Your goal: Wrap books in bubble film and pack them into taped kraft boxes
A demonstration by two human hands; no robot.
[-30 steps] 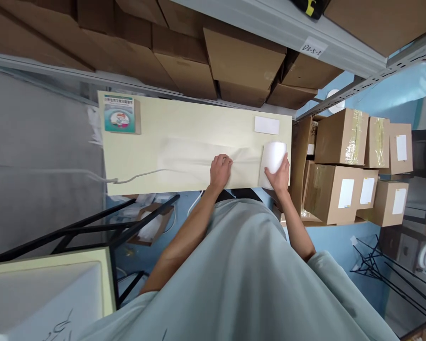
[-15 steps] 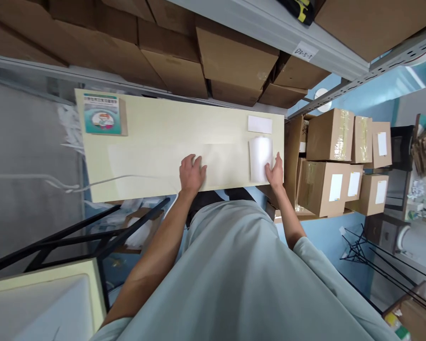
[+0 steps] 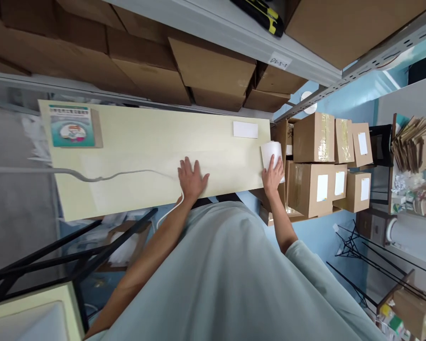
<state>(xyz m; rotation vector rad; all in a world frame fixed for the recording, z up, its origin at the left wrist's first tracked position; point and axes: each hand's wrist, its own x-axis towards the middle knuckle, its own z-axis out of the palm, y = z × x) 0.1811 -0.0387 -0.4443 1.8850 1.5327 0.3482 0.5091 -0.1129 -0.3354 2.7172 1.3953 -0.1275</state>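
Note:
My left hand [image 3: 192, 180] lies with its fingers spread on the pale yellow table [image 3: 145, 130], near its front edge. A thin white cable [image 3: 128, 172] runs across the table and passes by my left wrist. At the right end, my right hand [image 3: 272, 176] rests with fingers apart on a curled white sheet or roll [image 3: 271, 150], which overhangs the table's right edge. Behind it lies a small white rectangular paper [image 3: 245, 130]. A teal-covered book [image 3: 72, 126] sits on a brown backing at the far left corner.
A metal shelf [image 3: 234, 35] with cardboard boxes [image 3: 213, 66] runs behind the table. More taped, labelled boxes [image 3: 310, 184] are stacked just right of it. Black metal bars [image 3: 117, 241] stand at the lower left, beside another pale tabletop [image 3: 73, 308].
The white roll has moved right, past the table edge, with my right hand now on top of it. My left hand has flattened and spread. The view has shifted.

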